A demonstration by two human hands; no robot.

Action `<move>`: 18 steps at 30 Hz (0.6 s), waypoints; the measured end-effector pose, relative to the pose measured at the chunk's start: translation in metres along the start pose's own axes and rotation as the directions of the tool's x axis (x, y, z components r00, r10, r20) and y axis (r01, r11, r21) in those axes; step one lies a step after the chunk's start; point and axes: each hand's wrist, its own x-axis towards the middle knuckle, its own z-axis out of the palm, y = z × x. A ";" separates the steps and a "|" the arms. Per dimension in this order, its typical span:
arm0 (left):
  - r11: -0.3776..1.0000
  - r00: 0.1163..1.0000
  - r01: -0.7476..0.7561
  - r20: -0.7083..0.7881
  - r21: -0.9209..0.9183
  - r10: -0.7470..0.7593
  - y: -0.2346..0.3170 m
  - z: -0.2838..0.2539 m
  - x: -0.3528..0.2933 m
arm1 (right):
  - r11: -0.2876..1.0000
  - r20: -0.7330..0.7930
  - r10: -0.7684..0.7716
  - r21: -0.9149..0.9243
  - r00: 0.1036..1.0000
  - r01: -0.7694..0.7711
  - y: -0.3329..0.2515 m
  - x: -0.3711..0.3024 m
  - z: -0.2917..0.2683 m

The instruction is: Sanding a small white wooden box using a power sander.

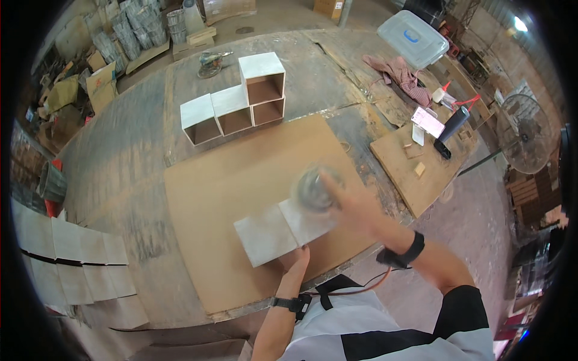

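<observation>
Just below mid-frame, the right hand [349,203] is curled round a blurry round tool [313,190], perhaps a sander, at the right end of the white piece [265,236]; the left hand [294,259] touches its lower edge, fingers hidden, so I can't tell how open.

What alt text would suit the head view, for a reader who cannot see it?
A person's right hand holds a motion-blurred, rounded grey tool at two adjoining white squares, while the left hand is at their near edge. Below is a brown board; beyond, four white open-fronted boxes stand on a worn table.
</observation>
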 end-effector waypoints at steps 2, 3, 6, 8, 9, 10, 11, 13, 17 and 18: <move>0.984 0.977 -0.175 -0.116 0.030 0.177 -0.009 0.000 -0.003 | 0.988 -0.043 -0.141 -0.074 0.989 0.137 -0.019 -0.005 -0.008; 0.984 0.977 -0.175 -0.119 0.033 0.177 -0.009 0.000 -0.001 | 0.951 -0.069 -0.283 -0.152 0.957 0.271 -0.025 -0.007 -0.011; 0.995 0.996 -0.059 0.077 0.082 0.053 -0.003 -0.003 -0.005 | 0.966 0.011 0.020 0.257 1.000 -0.022 0.003 0.016 0.003; 1.000 1.000 -0.010 0.027 0.010 0.010 -0.005 -0.005 -0.002 | 0.990 0.014 -0.059 0.125 0.998 0.057 -0.018 0.008 -0.006; 1.000 1.000 -0.006 0.021 0.009 0.005 -0.006 -0.004 -0.002 | 0.992 0.022 -0.124 -0.011 0.992 0.124 -0.025 0.004 -0.008; 0.997 0.992 -0.083 -0.098 0.006 0.083 -0.006 -0.004 -0.006 | 0.992 0.020 -0.123 -0.010 0.992 0.123 -0.024 -0.001 -0.006; 0.987 0.964 -0.160 -0.215 0.012 0.159 -0.006 -0.004 -0.008 | 0.990 -0.040 -0.141 0.003 0.989 0.141 -0.018 -0.007 -0.003; 0.997 0.997 -0.072 -0.042 -0.010 0.071 0.002 -0.014 -0.002 | 0.987 -0.097 -0.160 0.018 0.982 0.163 -0.017 -0.008 -0.006; 0.979 0.962 -0.202 -0.190 -0.019 0.195 0.000 -0.010 -0.006 | 0.999 0.025 0.012 0.036 1.000 -0.013 -0.021 -0.021 -0.006; 0.977 0.960 -0.215 -0.186 -0.018 0.208 0.002 -0.008 -0.003 | 0.962 -0.110 -0.253 -0.130 0.961 0.239 -0.019 -0.030 -0.002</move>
